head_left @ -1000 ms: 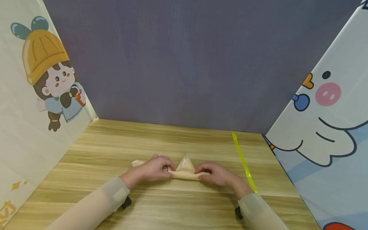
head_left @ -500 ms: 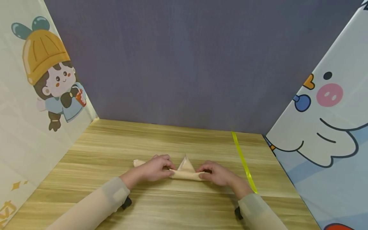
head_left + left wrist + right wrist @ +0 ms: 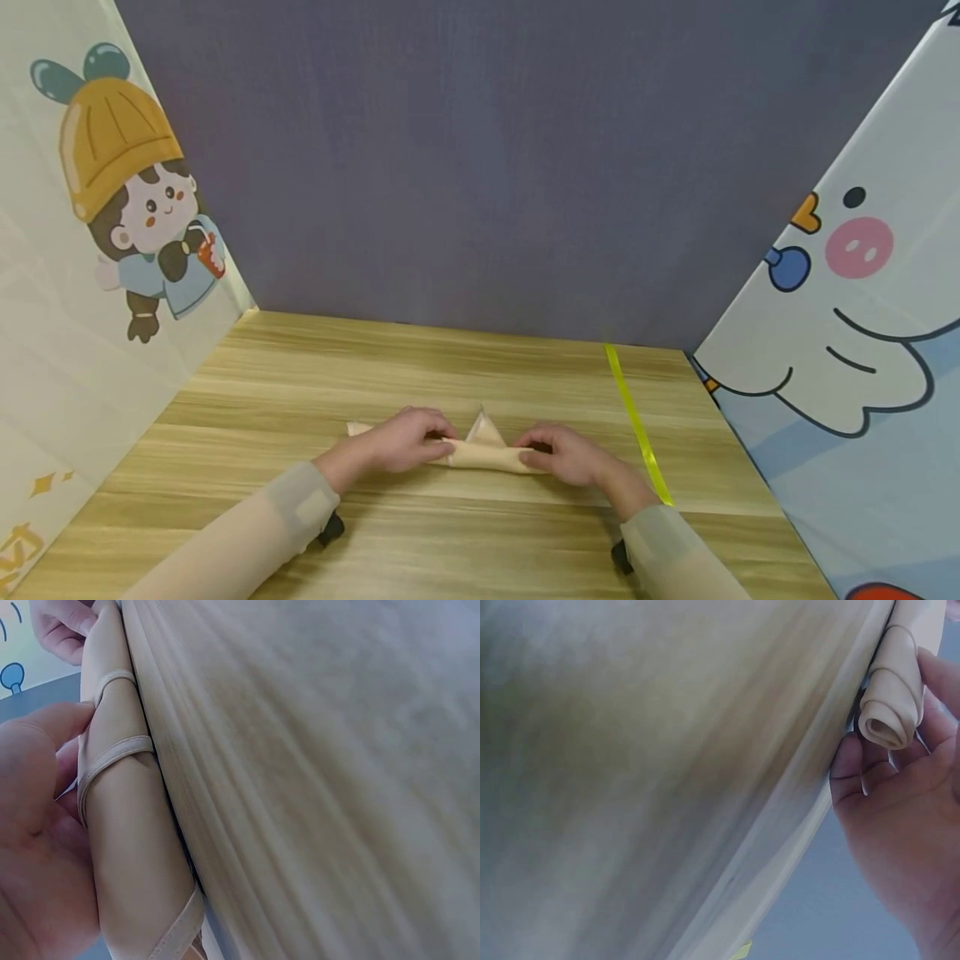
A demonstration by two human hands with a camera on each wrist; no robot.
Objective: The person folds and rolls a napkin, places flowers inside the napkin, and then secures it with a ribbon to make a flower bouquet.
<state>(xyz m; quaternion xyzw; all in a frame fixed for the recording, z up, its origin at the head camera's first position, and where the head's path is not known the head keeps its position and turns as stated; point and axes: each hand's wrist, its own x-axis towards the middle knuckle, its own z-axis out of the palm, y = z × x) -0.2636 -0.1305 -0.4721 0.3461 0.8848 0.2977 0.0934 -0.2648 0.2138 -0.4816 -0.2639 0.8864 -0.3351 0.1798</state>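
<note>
A beige rolled sheet (image 3: 486, 456) with a stitched edge strip lies across the wooden table, and a pointed triangular flap (image 3: 486, 430) sticks out on its far side. My left hand (image 3: 408, 440) holds it left of the flap, thumb on the near side and fingers over the far side. At its right end, my right hand (image 3: 564, 454) grips with thumb and fingers. The right wrist view shows the spiral end of the roll (image 3: 889, 724) against the curled fingers. Pale edge strips (image 3: 112, 759) wind round the roll in the left wrist view. Part of it is hidden under my left hand.
A yellow tape strip (image 3: 636, 421) runs down the table (image 3: 450, 533) to the right of the roll. A grey-blue panel (image 3: 465, 167) rises behind, with a cartoon-printed wall (image 3: 67, 400) on the left and another printed panel (image 3: 900, 333) on the right.
The roll has grown slightly thicker and come a little toward me. Less of the pointed flap shows above it. Both hands stay at nearly the same places.
</note>
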